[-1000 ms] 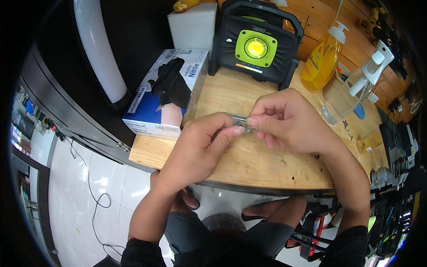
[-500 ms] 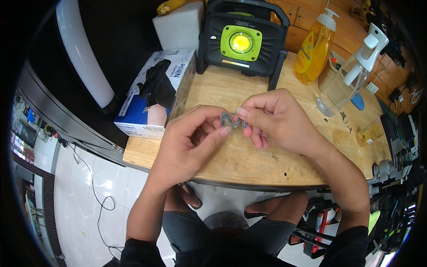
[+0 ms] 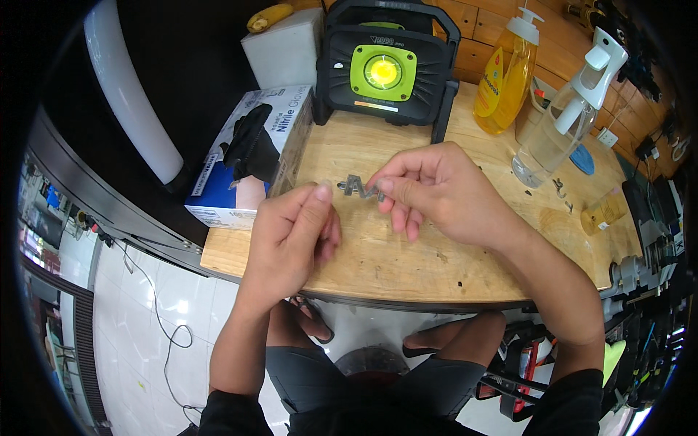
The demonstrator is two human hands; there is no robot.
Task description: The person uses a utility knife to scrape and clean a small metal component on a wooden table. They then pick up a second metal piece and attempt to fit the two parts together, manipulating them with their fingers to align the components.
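Observation:
A small grey emblem (image 3: 355,187), zigzag like a letter and metallic in look, is held above the wooden table (image 3: 407,276). My right hand (image 3: 429,192) pinches its right end between thumb and fingers. A short stub juts from its left end. My left hand (image 3: 294,232) is just left of the emblem, apart from it, its thumb pressed to the curled forefinger. Whatever may be between those fingertips is hidden.
Behind my hands stands a lit work lamp (image 3: 383,73). A glove box (image 3: 251,156) with a black glove sticking out is at the left. At the right are a yellow pump bottle (image 3: 502,83), a clear spray bottle (image 3: 552,145) and a small yellowish container (image 3: 605,212).
My left hand has let go of the emblem and drawn back to the left. In my right hand the emblem has turned and moved slightly left and up.

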